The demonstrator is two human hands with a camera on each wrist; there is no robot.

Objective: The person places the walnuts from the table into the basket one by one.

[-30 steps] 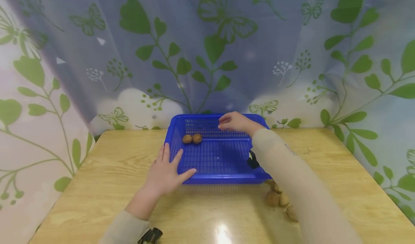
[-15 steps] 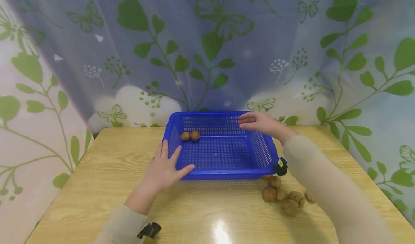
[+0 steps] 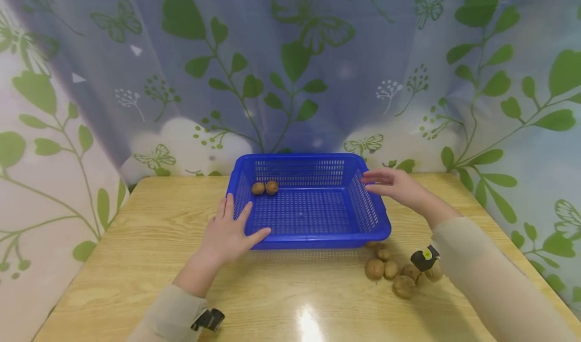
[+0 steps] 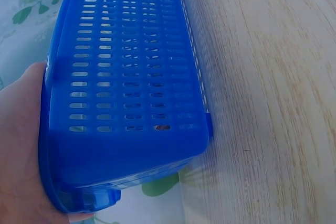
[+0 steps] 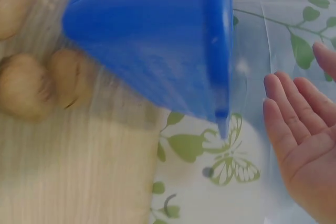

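A blue plastic basket point(image 3: 308, 242) with slotted walls stands on the table, and two walnuts point(image 3: 271, 187) lie in its back left corner. My left hand point(image 3: 228, 236) rests on the basket's front left rim, its fingers spread; in the left wrist view part of that hand point(image 4: 20, 135) lies along the rim. Over the right rim hovers my right hand point(image 3: 394, 184), holding nothing. The right wrist view shows its palm point(image 5: 310, 145) bare and the fingers extended, apart from the basket. Several more walnuts point(image 3: 403, 285) lie on the table by the basket's front right corner.
The wooden table point(image 3: 150, 251) reaches back to a patterned curtain point(image 3: 317, 105) close behind the basket. A black wrist camera point(image 3: 424, 258) on the right sleeve hangs above the loose walnuts. Another camera point(image 3: 209, 320) sits on the left wrist.
My right hand has moved rightward from above the basket's inside to its right rim, uncovering the loose walnuts. The left hand stays on the rim, and both walnuts in the basket lie still.
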